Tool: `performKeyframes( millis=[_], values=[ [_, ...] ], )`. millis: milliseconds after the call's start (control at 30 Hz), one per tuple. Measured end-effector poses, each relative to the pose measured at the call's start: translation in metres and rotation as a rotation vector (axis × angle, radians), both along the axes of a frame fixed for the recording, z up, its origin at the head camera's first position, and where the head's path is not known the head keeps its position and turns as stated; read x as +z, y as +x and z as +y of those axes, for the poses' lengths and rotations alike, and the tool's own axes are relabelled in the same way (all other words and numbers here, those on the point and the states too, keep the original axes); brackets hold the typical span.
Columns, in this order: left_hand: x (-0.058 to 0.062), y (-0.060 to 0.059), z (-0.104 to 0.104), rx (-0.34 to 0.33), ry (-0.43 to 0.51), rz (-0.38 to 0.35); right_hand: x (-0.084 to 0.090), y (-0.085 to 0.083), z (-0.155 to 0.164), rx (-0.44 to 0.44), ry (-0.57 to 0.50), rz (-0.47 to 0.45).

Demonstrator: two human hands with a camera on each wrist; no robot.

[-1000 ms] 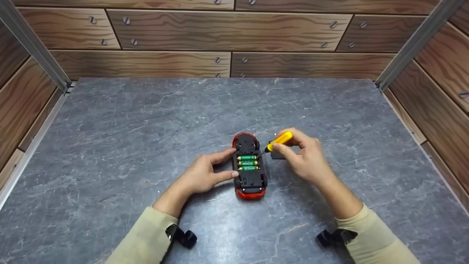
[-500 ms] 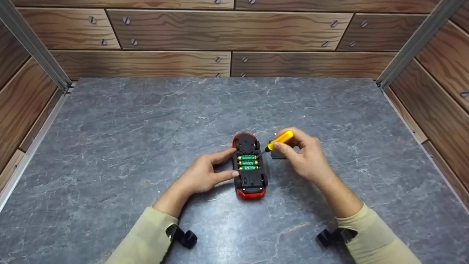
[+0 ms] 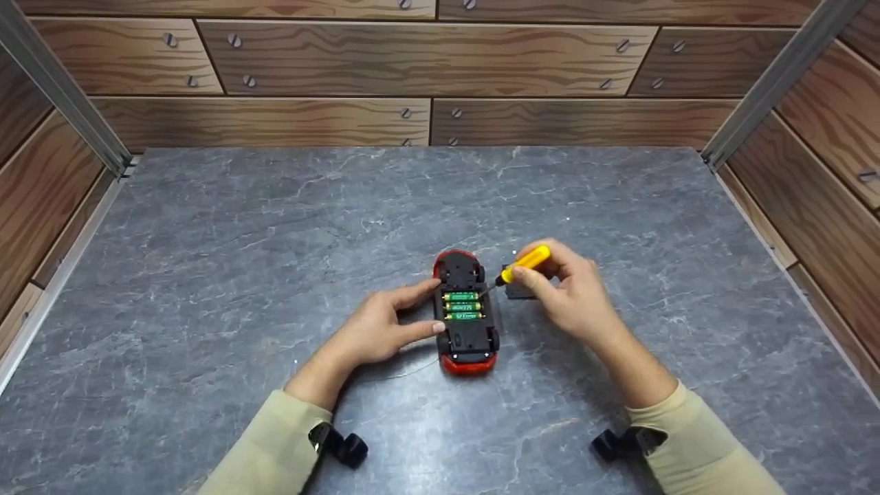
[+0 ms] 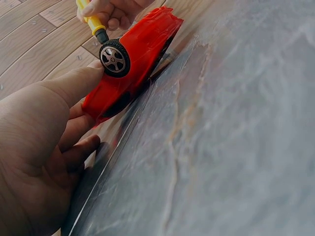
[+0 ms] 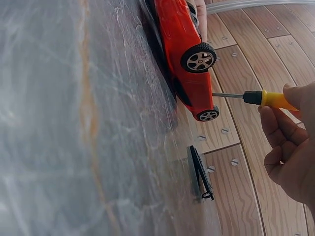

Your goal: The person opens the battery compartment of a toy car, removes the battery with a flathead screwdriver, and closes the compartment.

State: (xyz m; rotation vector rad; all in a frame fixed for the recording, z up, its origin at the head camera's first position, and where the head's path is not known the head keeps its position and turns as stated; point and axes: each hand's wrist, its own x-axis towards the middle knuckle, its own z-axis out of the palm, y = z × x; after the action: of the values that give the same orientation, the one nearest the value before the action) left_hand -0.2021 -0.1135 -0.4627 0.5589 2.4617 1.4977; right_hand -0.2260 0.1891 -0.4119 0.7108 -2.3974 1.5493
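Observation:
A red toy car (image 3: 469,363) lies upside down, its black underside facing up. Three green batteries (image 3: 464,306) sit side by side in its open battery bay. My left hand (image 3: 376,326) holds the car by its left side; in the left wrist view the thumb lies near a wheel (image 4: 114,58) and other fingers are against the body. My right hand (image 3: 574,292) grips a yellow-handled screwdriver (image 3: 526,264) between thumb and fingers. Its thin metal shaft (image 5: 229,95) slants down to the right end of the battery at the far side of the bay.
A flat black cover (image 3: 520,291) lies on the grey marbled table (image 3: 275,227) right of the car, partly hidden by the right hand. Wood-patterned walls (image 3: 440,58) and metal posts (image 3: 770,75) bound the table.
The whole head view has shifted very slightly. Both hands, the screwdriver and the toy car keep nearly the same places.

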Motion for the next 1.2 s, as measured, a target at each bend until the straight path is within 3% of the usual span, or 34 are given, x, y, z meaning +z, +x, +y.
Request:
performKeyframes(
  millis=[667, 833, 1200],
  values=[
    [-0.0004, -0.0005, -0.0007, 0.006, 0.004, -0.014, 0.0008, -0.0016, -0.0006, -0.022, 0.020, 0.062],
    [-0.0022, -0.0012, 0.0008, -0.002, 0.023, 0.016, 0.0027, 0.0002, 0.0007, -0.030, 0.021, 0.039],
    [-0.0014, -0.0002, 0.0001, 0.007, 0.021, -0.015, 0.0032, 0.0000, 0.0045, -0.033, -0.022, -0.066]
  ],
)
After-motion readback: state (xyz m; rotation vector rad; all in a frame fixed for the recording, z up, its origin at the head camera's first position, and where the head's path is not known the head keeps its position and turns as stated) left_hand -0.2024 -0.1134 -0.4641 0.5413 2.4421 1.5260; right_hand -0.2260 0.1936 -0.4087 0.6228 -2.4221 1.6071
